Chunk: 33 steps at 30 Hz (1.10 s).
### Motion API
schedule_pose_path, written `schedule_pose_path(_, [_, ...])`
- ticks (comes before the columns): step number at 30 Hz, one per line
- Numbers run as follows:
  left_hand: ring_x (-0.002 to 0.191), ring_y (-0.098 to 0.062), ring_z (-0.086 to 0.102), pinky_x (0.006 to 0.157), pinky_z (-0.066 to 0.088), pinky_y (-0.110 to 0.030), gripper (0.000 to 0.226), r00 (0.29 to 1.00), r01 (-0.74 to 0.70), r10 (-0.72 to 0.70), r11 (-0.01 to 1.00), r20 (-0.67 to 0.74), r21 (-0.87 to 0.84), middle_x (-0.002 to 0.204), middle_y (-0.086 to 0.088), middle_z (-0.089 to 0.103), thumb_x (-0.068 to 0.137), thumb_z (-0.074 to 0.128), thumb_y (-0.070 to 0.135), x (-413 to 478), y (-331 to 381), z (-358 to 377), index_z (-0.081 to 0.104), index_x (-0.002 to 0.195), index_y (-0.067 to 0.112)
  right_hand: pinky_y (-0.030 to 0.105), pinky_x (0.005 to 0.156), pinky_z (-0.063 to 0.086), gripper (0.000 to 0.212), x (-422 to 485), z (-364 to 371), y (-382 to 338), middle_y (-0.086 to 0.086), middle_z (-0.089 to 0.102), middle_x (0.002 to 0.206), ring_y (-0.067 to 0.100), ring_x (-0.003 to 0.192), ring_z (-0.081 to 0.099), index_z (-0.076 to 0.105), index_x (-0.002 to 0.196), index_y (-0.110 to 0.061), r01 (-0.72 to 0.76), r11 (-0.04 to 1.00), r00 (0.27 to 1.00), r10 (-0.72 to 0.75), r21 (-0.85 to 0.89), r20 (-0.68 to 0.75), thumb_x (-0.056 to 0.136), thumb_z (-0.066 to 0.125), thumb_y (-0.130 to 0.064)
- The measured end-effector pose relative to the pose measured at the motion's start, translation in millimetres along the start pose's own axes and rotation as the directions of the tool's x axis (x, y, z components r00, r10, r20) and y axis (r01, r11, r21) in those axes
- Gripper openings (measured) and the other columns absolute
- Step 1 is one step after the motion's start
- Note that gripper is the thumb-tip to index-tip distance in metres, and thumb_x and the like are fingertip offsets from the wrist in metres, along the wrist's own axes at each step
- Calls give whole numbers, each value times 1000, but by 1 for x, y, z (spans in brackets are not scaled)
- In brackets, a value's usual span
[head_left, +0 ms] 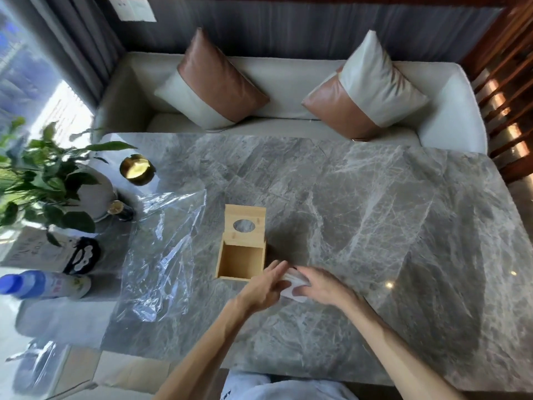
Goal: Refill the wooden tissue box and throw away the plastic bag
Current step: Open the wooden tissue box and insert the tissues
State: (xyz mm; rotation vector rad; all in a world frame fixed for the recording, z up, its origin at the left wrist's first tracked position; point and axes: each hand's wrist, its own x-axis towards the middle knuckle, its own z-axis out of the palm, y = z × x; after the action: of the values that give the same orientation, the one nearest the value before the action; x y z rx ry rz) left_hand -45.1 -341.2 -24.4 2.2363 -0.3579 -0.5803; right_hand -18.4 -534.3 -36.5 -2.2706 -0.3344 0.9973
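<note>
The wooden tissue box (241, 261) stands open and empty on the grey marble table (375, 212), its lid with an oval hole (244, 225) tipped back behind it. Just right of the box's front corner, a white stack of tissues (292, 287) is held between both hands. My right hand (320, 284) covers the stack from the right with its fingers curled on it. My left hand (266, 287) presses against its left side with the fingers extended. The clear plastic bag (161, 255) lies flat and crumpled on the table, left of the box.
A potted plant (52, 180), a gold dish (135, 168) and a small bottle (119, 209) stand at the table's left end. A blue-capped bottle (46, 284) lies on a lower surface at left. A white sofa with two cushions (274, 90) lies beyond the table.
</note>
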Motion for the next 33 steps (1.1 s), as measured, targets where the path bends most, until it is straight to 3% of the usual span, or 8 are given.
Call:
schedule_pose_path(3, [92,-9,60,78,51,-19,26,973,94,-153,947,-175,-307,108,3,61,97,54,30,-22,-8,-44,52,119,17,18,73,53,33,16,-5,-33,-4,72,105,9,91,69,62,117,-22,-20,885,998,-11,465,64,87,74,-21])
schedule_pose_path(6, [101,-25,64,84,53,-36,23,776,234,-438,868,-453,-438,113,-12,64,97,56,18,-35,-40,-72,56,119,12,31,79,60,22,32,8,-52,12,76,109,20,95,73,64,116,-7,-132,292,991,70,947,117,95,62,-9])
schedule_pose_path(10, [136,-35,41,112,37,-50,52,753,491,-628,735,-198,-467,146,-22,42,96,52,4,-38,-79,-73,35,145,2,41,101,46,31,47,33,-77,18,68,114,28,107,64,53,129,1,-92,-103,985,137,990,106,99,51,-7])
schedule_pose_path(13, [135,-43,42,111,36,-57,58,810,432,-584,664,-62,-610,142,-28,47,86,38,-23,-40,-87,-64,36,141,-5,38,94,50,22,58,36,-98,22,62,121,26,101,63,58,117,-6,8,47,972,234,999,-19,96,55,2])
schedule_pose_path(18, [126,-27,50,107,46,-33,70,901,303,-434,622,3,-722,139,-16,50,76,38,-16,-47,-98,-67,33,143,3,23,95,42,53,76,3,-144,9,51,143,21,128,51,42,140,-21,-43,964,990,77,262,-120,94,57,-2])
schedule_pose_path(22, [108,-4,52,82,44,-4,72,936,282,-347,645,56,-711,129,-1,52,74,47,8,-56,-99,-77,29,143,16,39,95,48,52,94,4,-177,14,55,142,34,125,56,38,145,-20,-43,849,979,141,-527,148,95,52,-10])
schedule_pose_path(26, [135,-28,45,113,35,-38,68,939,303,-336,697,77,-650,145,-15,48,89,45,-7,-59,-101,-78,23,151,9,41,90,48,49,108,16,-187,14,57,138,35,121,58,43,140,-15,-75,751,950,255,-656,182,93,50,-2])
schedule_pose_path(33, [142,-30,31,118,27,-46,89,936,350,-333,862,110,-368,156,-13,31,85,45,-9,-65,-109,-73,2,155,24,40,88,48,44,112,40,-168,17,57,136,35,121,57,44,133,-10,-171,802,890,374,-572,259,91,51,-5])
